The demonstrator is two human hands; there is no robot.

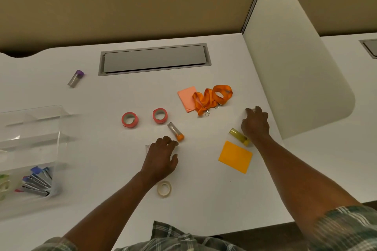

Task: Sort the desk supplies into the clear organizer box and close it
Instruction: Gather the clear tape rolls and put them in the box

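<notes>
L hand (161, 157) fingers spread over clear tube (147, 148); R hand (255, 123) curled near yellow-capped tube (239, 136), grip unclear.

one head-worn wide view looks steeply down, close over the desk (204, 63).

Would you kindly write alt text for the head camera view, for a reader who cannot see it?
Two bare hands reach over a white desk: the left hand near an orange-capped clear tube, the right hand beside a yellow tube. Scattered around are two red tape rolls, an orange lanyard and sticky notes; a clear organizer box stands open at left.
</notes>
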